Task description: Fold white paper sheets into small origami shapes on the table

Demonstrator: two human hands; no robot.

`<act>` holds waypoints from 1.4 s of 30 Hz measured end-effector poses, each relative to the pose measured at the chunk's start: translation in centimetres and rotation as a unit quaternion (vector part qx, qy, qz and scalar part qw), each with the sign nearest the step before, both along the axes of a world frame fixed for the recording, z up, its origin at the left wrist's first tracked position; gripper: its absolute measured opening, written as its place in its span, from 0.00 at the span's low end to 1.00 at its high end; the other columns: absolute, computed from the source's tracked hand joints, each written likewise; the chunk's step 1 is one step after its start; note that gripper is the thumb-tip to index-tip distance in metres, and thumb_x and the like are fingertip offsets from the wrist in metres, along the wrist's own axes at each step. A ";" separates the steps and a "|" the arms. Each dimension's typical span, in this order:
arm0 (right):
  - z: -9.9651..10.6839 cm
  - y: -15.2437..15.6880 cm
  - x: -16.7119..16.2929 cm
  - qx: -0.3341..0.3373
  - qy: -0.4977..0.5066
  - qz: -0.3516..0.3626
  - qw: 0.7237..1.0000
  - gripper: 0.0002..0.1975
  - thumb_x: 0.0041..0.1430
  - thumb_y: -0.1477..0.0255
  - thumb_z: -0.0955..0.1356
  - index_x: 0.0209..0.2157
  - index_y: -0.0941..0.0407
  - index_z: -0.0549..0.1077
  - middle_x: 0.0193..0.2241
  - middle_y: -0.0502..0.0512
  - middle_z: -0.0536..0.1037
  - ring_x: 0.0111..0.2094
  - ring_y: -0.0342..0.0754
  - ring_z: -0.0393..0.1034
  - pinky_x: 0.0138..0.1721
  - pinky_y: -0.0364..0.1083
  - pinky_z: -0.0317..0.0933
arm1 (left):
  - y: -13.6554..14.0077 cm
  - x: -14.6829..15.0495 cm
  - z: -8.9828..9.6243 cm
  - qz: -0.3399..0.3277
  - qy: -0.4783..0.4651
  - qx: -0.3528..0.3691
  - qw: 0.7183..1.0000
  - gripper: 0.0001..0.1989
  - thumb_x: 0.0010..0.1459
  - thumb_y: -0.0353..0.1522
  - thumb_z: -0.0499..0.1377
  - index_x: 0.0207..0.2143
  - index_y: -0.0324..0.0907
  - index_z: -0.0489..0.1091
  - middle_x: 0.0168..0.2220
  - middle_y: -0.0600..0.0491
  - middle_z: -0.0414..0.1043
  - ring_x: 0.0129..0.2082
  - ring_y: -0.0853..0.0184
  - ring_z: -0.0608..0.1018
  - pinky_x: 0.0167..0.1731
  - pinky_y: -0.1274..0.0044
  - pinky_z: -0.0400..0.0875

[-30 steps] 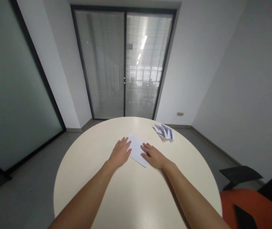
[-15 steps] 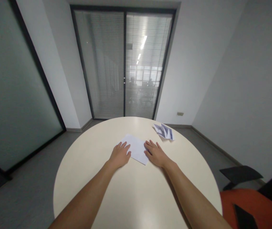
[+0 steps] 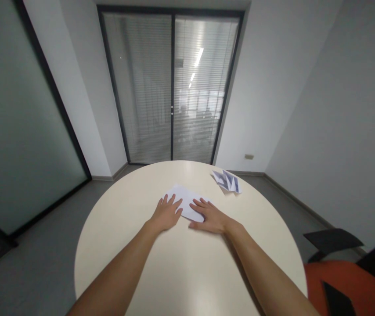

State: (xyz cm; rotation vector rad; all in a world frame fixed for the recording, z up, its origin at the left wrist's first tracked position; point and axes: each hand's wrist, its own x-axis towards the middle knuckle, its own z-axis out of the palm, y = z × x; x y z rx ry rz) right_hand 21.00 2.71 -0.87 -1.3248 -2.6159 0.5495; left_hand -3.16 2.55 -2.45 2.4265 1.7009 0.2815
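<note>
A white sheet of paper [image 3: 185,199] lies flat on the round table, partly covered by both hands. On its left side rests my left hand [image 3: 166,213], open, palm down with the fingers spread. My right hand [image 3: 211,216] lies open over the right part of the sheet, its fingers pointing left and the thumb stretched out near the sheet's front edge. Beyond the right hand stands a folded white paper shape [image 3: 227,181] with several pointed flaps, apart from both hands.
The cream round table [image 3: 181,272] reaches toward me under both forearms. An orange chair [image 3: 348,285] with black armrests stands at the right. Behind the table are glass doors with blinds [image 3: 171,87], and a frosted glass panel [image 3: 19,123] is at the left.
My right hand has slid left and inward over the paper, and its thumb has spread toward me. The left hand has stayed nearly in place, and the folded paper shape has not moved.
</note>
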 end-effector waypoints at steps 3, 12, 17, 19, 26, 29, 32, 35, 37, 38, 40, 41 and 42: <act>0.2 0.2 0.3 -0.005 0.008 0.009 1.000 0.49 0.52 0.40 0.66 0.69 0.50 0.54 0.70 0.60 0.48 0.71 0.65 0.36 0.68 0.64 0.33 | -0.3 -0.1 0.5 -0.044 -0.021 0.000 0.999 0.29 0.68 0.49 0.43 0.68 0.52 0.56 0.71 0.49 0.49 0.71 0.49 0.49 0.66 0.53 0.43; 1.6 0.2 1.1 -0.057 0.083 0.019 0.995 0.35 0.56 0.48 0.68 0.59 0.54 0.72 0.65 0.62 0.62 0.69 0.64 0.45 0.68 0.63 0.38 | -0.4 -0.8 1.1 -0.100 -0.044 -0.016 0.994 0.35 0.59 0.56 0.53 0.65 0.53 0.62 0.70 0.49 0.50 0.70 0.47 0.50 0.66 0.54 0.44; 2.0 -0.1 1.7 -0.093 0.107 0.003 0.990 0.37 0.49 0.49 0.73 0.56 0.54 0.74 0.65 0.63 0.64 0.66 0.65 0.55 0.65 0.61 0.48 | -0.2 -1.0 1.0 -0.100 -0.057 -0.018 0.993 0.33 0.60 0.54 0.54 0.64 0.53 0.63 0.70 0.49 0.51 0.70 0.46 0.51 0.66 0.53 0.44; 1.9 -0.1 2.0 -0.101 0.121 0.002 0.988 0.37 0.47 0.50 0.75 0.56 0.53 0.75 0.65 0.63 0.64 0.64 0.64 0.59 0.64 0.61 0.50 | -0.1 -1.1 0.9 -0.100 -0.064 -0.018 0.993 0.33 0.60 0.54 0.54 0.64 0.52 0.63 0.70 0.49 0.51 0.70 0.46 0.51 0.66 0.53 0.43; 1.8 0.1 2.5 -0.109 0.159 0.003 0.981 0.21 0.58 0.51 0.69 0.43 0.51 0.82 0.58 0.59 0.73 0.67 0.62 0.53 0.64 0.60 0.51 | 0.2 -1.2 0.6 -0.096 -0.085 -0.025 0.991 0.32 0.60 0.54 0.55 0.63 0.52 0.65 0.70 0.48 0.51 0.70 0.46 0.51 0.66 0.53 0.43; 1.8 0.1 2.6 -0.103 0.165 0.004 0.981 0.21 0.60 0.51 0.67 0.42 0.51 0.83 0.55 0.59 0.76 0.67 0.61 0.55 0.63 0.59 0.52 | 0.3 -1.1 0.6 -0.090 -0.097 -0.034 0.991 0.30 0.60 0.53 0.55 0.61 0.53 0.67 0.70 0.49 0.51 0.70 0.47 0.50 0.66 0.52 0.41; 1.7 0.1 2.5 -0.100 0.175 -0.003 0.980 0.24 0.54 0.51 0.72 0.45 0.52 0.82 0.53 0.61 0.78 0.65 0.63 0.57 0.64 0.59 0.52 | 0.4 -1.1 0.5 -0.088 -0.107 -0.041 0.989 0.29 0.60 0.53 0.56 0.60 0.54 0.69 0.70 0.49 0.52 0.71 0.47 0.48 0.66 0.52 0.39; 1.7 0.1 2.4 -0.106 0.169 -0.003 0.980 0.25 0.51 0.54 0.74 0.47 0.52 0.81 0.54 0.61 0.77 0.66 0.63 0.56 0.65 0.60 0.50 | 0.5 -1.2 0.4 -0.087 -0.115 -0.049 0.988 0.27 0.60 0.52 0.57 0.59 0.55 0.70 0.70 0.50 0.51 0.71 0.48 0.48 0.66 0.52 0.39; 1.8 0.1 2.3 -0.116 0.163 -0.003 0.980 0.24 0.52 0.55 0.73 0.48 0.52 0.80 0.57 0.62 0.74 0.67 0.62 0.53 0.65 0.60 0.49 | 0.5 -1.2 0.4 -0.089 -0.117 -0.052 0.988 0.26 0.59 0.51 0.58 0.58 0.55 0.70 0.70 0.50 0.51 0.71 0.47 0.48 0.66 0.51 0.38; 1.9 0.0 2.3 -0.119 0.161 -0.002 0.980 0.23 0.53 0.56 0.72 0.48 0.52 0.80 0.57 0.62 0.74 0.68 0.62 0.52 0.65 0.60 0.49 | 0.5 -1.2 0.5 -0.091 -0.116 -0.051 0.988 0.26 0.59 0.51 0.59 0.58 0.56 0.71 0.70 0.50 0.51 0.71 0.47 0.48 0.66 0.51 0.38; 1.9 -0.1 2.4 -0.115 0.163 0.004 0.980 0.21 0.57 0.56 0.70 0.47 0.53 0.81 0.58 0.62 0.73 0.68 0.62 0.52 0.64 0.59 0.49 | 0.4 -1.2 0.6 -0.098 -0.115 -0.049 0.987 0.25 0.58 0.50 0.60 0.56 0.57 0.72 0.70 0.51 0.52 0.71 0.46 0.47 0.66 0.50 0.37; 1.9 -0.1 2.4 -0.108 0.165 0.010 0.980 0.20 0.58 0.57 0.69 0.46 0.53 0.82 0.58 0.62 0.73 0.67 0.62 0.54 0.64 0.59 0.50 | 0.3 -1.2 0.6 -0.101 -0.116 -0.048 0.987 0.23 0.58 0.49 0.60 0.56 0.58 0.72 0.69 0.51 0.53 0.71 0.46 0.47 0.65 0.50 0.37; 1.9 -0.2 2.3 -0.099 0.168 0.015 0.981 0.19 0.60 0.57 0.68 0.44 0.54 0.82 0.57 0.62 0.74 0.65 0.62 0.58 0.62 0.58 0.53 | 0.3 -1.2 0.6 -0.104 -0.119 -0.048 0.986 0.22 0.59 0.49 0.60 0.55 0.58 0.73 0.69 0.52 0.54 0.71 0.46 0.47 0.65 0.50 0.36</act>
